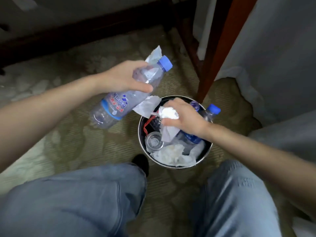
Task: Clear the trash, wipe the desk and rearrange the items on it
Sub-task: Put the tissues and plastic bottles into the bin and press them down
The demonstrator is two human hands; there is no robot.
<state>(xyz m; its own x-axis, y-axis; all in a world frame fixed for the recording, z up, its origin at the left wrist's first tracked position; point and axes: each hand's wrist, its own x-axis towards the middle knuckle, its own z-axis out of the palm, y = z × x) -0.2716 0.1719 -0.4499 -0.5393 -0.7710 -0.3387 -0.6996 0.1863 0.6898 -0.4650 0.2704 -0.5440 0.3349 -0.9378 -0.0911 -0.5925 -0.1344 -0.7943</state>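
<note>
My left hand grips an empty clear plastic water bottle with a blue cap and blue label, together with a crumpled clear wrapper, just left of and above the bin. My right hand is closed on a wad of white tissue directly over the round metal trash bin. Inside the bin lie other clear bottles with blue caps, a clear plastic cup, crumpled white tissues and something red.
The bin stands on patterned carpet beside a brown wooden desk leg. White fabric hangs at the right. My legs in blue jeans fill the bottom, with a dark shoe near the bin.
</note>
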